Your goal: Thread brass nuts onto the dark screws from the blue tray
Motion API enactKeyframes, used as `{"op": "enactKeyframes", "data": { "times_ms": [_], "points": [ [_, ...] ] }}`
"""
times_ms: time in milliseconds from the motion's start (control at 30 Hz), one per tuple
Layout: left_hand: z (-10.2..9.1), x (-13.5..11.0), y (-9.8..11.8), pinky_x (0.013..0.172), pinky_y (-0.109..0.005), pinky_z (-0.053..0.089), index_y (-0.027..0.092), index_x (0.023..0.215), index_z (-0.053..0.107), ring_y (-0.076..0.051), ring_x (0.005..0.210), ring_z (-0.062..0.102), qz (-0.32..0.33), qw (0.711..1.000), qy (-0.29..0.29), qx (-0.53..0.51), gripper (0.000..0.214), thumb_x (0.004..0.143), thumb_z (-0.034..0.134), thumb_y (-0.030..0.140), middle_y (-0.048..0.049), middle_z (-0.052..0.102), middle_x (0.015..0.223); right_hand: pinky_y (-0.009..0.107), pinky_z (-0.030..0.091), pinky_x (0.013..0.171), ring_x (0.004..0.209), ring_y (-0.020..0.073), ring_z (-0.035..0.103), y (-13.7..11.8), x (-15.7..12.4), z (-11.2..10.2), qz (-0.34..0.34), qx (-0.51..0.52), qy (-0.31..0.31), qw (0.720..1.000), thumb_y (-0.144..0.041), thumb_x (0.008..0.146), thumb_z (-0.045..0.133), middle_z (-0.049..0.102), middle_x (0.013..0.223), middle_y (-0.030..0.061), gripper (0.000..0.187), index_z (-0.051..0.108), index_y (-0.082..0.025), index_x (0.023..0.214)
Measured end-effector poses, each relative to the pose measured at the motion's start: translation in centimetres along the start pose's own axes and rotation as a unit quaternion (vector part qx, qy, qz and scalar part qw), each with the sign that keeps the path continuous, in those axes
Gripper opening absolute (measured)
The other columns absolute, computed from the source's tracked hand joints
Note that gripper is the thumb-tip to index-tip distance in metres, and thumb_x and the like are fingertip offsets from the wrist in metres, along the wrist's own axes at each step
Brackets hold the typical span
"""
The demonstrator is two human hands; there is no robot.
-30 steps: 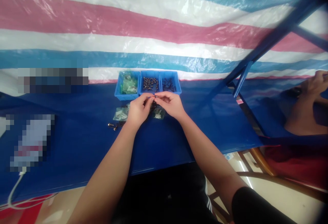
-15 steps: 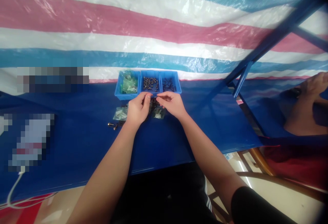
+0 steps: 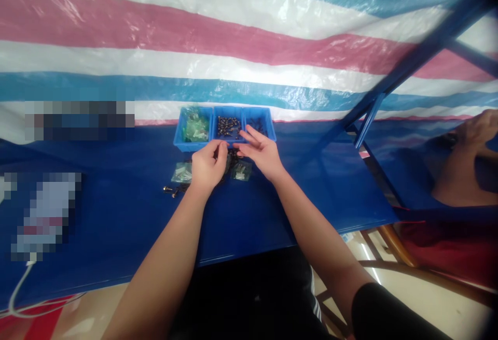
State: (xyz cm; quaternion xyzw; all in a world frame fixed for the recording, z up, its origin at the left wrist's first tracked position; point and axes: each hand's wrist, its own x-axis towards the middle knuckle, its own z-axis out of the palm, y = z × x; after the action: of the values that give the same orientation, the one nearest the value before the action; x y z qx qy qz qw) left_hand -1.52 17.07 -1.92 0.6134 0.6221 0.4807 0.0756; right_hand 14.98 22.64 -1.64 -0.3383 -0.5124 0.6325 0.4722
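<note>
The right hand (image 3: 261,154) lay open, palm down, its fingers spread and stretched over the near rim of the middle bin (image 3: 228,138). Their tips were just short of the small dark parts (image 3: 227,125) heaped inside. The left hand (image 3: 207,167), just beside it on the table (image 3: 272,200), was curled, with thumb and forefinger pinched together. Whether anything sat in that pinch was too small to tell.

Beyond the left hand stood the left bin (image 3: 193,128) of pale green packets. Past the right hand's fingertips was the right bin (image 3: 260,124) of black pieces. Clear plastic packets (image 3: 241,170) lay under and between the two hands, and a few loose fittings (image 3: 171,190) lay outboard of the left wrist. Another person's arm (image 3: 461,166) rested well off to the right.

The parts looked hard, light and rigid, probably metal. They seemed apt to roll or slip, so a fingertip pinch across the body of one piece would suit them best.
</note>
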Motion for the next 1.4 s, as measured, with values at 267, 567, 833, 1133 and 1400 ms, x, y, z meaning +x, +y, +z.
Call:
{"op": "enactKeyframes", "data": {
  "times_ms": [267, 567, 833, 1133, 1400],
  "points": [
    [-0.2, 0.0, 0.1, 0.07, -0.025, 0.048, 0.017, 0.097, 0.075, -0.014, 0.066, 0.063, -0.001, 1.0, -0.001, -0.003, 0.035, 0.1, 0.049, 0.04, -0.0031, 0.072, 0.076, 0.03, 0.059, 0.069, 0.066, 0.0133, 0.068, 0.8, -0.1, -1.1, -0.037, -0.28, 0.003, 0.959, -0.028, 0.085, 0.06, 0.078, 0.091, 0.0038, 0.019, 0.075, -0.019, 0.094],
    [-0.1, 0.0, 0.3, 0.068, -0.025, 0.048, 0.017, 0.095, 0.075, -0.014, 0.063, 0.061, -0.001, 1.0, -0.003, -0.005, 0.035, 0.1, 0.049, 0.04, -0.0022, 0.069, 0.071, 0.032, 0.054, 0.076, 0.077, 0.0191, 0.069, -0.2, -0.4, -1.5, 0.008, -0.5, -0.019, 0.866, -0.031, 0.083, 0.066, 0.076, 0.085, 0.0035, 0.018, 0.079, -0.022, 0.094],
    [-0.1, 0.0, 0.1, 0.067, -0.024, 0.046, 0.017, 0.096, 0.075, -0.012, 0.061, 0.06, 0.003, 1.0, -0.02, 0.0, 0.034, 0.1, 0.049, 0.04, -0.0016, 0.068, 0.07, 0.029, 0.049, 0.068, 0.074, 0.0174, 0.067, -0.2, -0.5, -1.3, 0.016, -0.532, -0.041, 0.846, -0.031, 0.082, 0.068, 0.076, 0.085, -0.0005, 0.018, 0.076, -0.027, 0.097],
    [0.0, 0.1, 0.0, 0.067, -0.026, 0.046, 0.018, 0.097, 0.075, -0.014, 0.064, 0.062, -0.004, 1.0, -0.017, 0.0, 0.035, 0.1, 0.049, 0.041, -0.0025, 0.071, 0.073, 0.027, 0.048, 0.069, 0.075, 0.0161, 0.067, -0.5, -1.1, -0.7, -0.032, -0.528, -0.128, 0.839, -0.031, 0.085, 0.063, 0.076, 0.087, -0.0015, 0.02, 0.078, -0.028, 0.098],
    [0.0, 0.1, 0.0, 0.067, -0.025, 0.047, 0.018, 0.096, 0.074, -0.014, 0.063, 0.062, 0.005, 1.0, -0.016, -0.001, 0.035, 0.1, 0.048, 0.041, -0.0027, 0.071, 0.074, 0.029, 0.05, 0.073, 0.083, 0.0199, 0.07, -0.9, -1.3, -0.2, -0.018, -0.574, -0.134, 0.807, -0.031, 0.084, 0.063, 0.078, 0.094, -0.0006, 0.023, 0.079, -0.031, 0.101]
  ]
}}
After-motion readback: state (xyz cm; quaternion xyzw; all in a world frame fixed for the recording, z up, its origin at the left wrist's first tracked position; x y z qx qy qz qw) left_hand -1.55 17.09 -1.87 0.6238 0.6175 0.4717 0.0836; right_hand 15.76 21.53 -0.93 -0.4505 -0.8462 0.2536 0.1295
